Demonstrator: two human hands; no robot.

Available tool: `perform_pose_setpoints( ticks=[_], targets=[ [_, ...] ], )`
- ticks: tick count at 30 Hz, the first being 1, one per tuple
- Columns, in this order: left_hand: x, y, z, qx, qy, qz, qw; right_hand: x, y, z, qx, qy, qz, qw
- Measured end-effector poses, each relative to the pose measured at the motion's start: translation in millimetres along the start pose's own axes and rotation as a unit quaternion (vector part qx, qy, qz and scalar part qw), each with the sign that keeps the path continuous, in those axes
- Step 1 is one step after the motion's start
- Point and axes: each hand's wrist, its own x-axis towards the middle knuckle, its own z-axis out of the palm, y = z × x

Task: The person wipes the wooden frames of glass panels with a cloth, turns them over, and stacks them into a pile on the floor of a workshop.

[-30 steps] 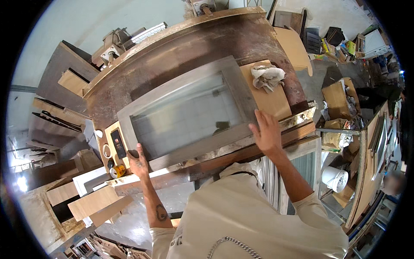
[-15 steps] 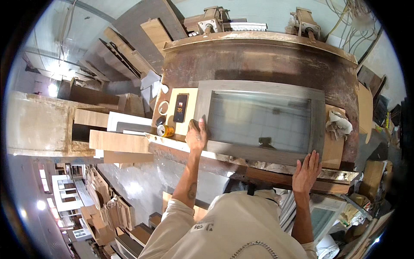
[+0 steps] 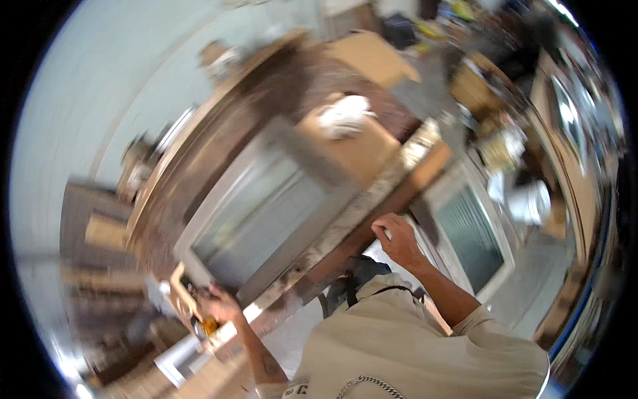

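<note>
A grey-framed glass cabinet door point(image 3: 262, 216) lies flat on the brown workbench point(image 3: 362, 90). My left hand point(image 3: 222, 307), smeared by motion, is at the door's near-left corner, close to a yellow can point(image 3: 210, 326); its fingers cannot be made out. My right hand point(image 3: 397, 238) is off the door, just in front of the bench's wooden edge. Its fingers are curled together, and whether anything small sits inside them is hidden.
A crumpled white cloth point(image 3: 345, 117) rests on a wooden board point(image 3: 362, 156) beyond the door. A second framed glass panel point(image 3: 470, 229) stands low at my right, near a white bucket point(image 3: 530, 201). Cardboard point(image 3: 372, 56) sits past the bench's far end.
The view has swung round to the right and blurred. My right hand has left the door's frame, and its flat fingers have curled. My left hand remains by the door's left end.
</note>
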Motion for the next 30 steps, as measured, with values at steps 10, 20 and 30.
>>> perform_pose_setpoints(
  ticks=[10,20,30],
  targets=[
    [-129.8,307.2,-67.6,-0.494,-0.419,0.370,0.666,-301.4,120.3,-131.0,-0.164,0.360,0.454,0.799],
    [-353.1,480.3,30.3,-0.223,-0.490,0.484,0.690,-399.1,229.9,-176.5,0.091,0.382,0.566,0.725],
    [-343.2,530.4,-25.8,-0.168,-0.522,0.333,0.767,-442.0,277.6,-208.2,0.210,0.266,0.309,0.889]
  ],
)
